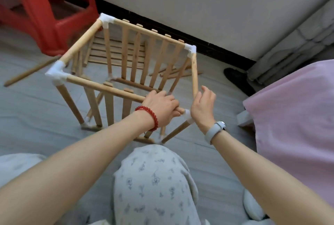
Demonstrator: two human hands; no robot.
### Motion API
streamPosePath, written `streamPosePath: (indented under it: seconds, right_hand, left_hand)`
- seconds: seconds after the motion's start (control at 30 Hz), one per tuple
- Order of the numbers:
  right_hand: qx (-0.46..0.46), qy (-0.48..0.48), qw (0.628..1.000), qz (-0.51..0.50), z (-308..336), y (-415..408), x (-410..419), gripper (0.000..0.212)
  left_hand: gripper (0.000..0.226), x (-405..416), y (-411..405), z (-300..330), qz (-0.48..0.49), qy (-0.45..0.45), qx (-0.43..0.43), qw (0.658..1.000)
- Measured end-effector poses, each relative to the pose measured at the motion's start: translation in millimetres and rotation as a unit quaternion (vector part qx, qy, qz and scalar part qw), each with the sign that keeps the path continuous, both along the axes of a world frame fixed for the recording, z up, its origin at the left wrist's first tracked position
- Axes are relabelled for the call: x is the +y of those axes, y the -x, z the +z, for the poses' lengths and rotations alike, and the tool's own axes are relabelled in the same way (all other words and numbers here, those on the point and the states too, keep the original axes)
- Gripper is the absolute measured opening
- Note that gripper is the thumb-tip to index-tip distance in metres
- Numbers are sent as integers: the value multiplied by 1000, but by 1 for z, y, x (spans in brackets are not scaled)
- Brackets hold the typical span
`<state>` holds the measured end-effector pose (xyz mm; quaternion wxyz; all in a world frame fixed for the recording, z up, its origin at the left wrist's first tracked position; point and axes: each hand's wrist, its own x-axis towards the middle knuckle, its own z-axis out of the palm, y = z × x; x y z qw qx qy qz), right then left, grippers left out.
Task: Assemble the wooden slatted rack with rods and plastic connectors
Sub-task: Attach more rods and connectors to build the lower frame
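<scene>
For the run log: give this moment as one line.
stage: closing top frame | left hand: grips front rod | right hand: open beside side rod | near-right connector: side rod unseated

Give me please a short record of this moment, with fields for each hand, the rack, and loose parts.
left hand: grips the near top rod close to the near right connector
right hand: fingers loosely curled beside the right top rod; contact unclear
rack: upright on the floor, white connectors at its top corners
loose parts: spare rods on the floor behind

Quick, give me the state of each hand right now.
Left hand: fingers curled round the near top rod of the rack.
Right hand: open, fingers relaxed beside the right top rod, gripping nothing.
</scene>
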<state>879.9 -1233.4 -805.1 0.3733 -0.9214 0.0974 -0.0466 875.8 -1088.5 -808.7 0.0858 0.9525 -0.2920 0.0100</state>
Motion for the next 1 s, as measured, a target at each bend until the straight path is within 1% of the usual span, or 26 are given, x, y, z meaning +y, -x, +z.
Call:
streamPosePath:
  seconds: [0.07,0.1,0.17,0.27,0.37,0.53,0.7,0.87,0.93,1.0]
  right_hand:
    - [95,-62,993,-24,1,-5,-3,32]
    - [121,-76,989,-37,0,-7,-2,31]
    - [118,-68,989,-58,-1,-13,3,33]
    - [96,-23,993,-61,-5,-15,8,38]
    - [90,-8,993,-77,-7,-16,10,40]
    - [83,57,991,-91,-9,-16,9,46]
    - [89,87,988,-88,-10,-18,6,42]
    - [92,81,988,-95,-11,-18,6,45]
    - [93,73,989,-93,-10,-17,6,45]
    - [82,50,992,-83,-9,-16,6,42]
  left_hand:
    - [32,4,-9,2,-18,-9,55,998]
    - [31,4,-14,4,-28,-14,100,994]
    - [26,4,-24,5,-43,-16,159,986]
    - [25,2,-35,7,-59,-11,226,972]
    - [25,-3,-40,5,-57,8,274,960]
    - [28,-10,-37,-1,-33,14,251,967]
    - [32,-11,-39,-5,-8,46,276,960]
    - [34,-11,-41,-4,-1,51,309,950]
    - [29,-12,-38,1,1,39,289,956]
    - [24,-11,-34,8,-10,24,247,969]
